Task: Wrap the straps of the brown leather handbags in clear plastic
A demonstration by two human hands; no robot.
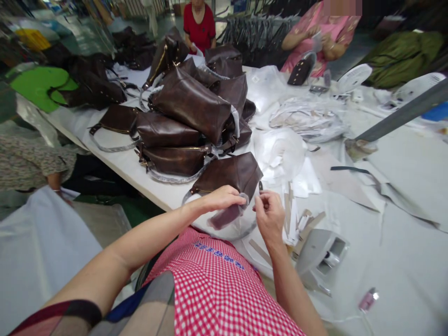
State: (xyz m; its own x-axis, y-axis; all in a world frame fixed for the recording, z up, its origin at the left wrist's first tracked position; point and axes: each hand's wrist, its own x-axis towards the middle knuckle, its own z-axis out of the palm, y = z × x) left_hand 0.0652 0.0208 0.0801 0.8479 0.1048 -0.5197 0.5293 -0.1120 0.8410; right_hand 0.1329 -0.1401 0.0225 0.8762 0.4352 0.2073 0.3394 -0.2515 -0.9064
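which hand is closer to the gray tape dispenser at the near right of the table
Right. The right hand is to the left of the gray tape dispenser, not touching it; the left hand is farther left, holding clear plastic by the nearest brown bag.

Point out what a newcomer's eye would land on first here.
The heap of dark brown bags, upper centre on the pale table, would likely draw the eye first. Next come the red-and-white checked apron at bottom centre and the bright green shape at upper left.

Can't really read anything here, just blurry blue lettering on the checked apron, table side.
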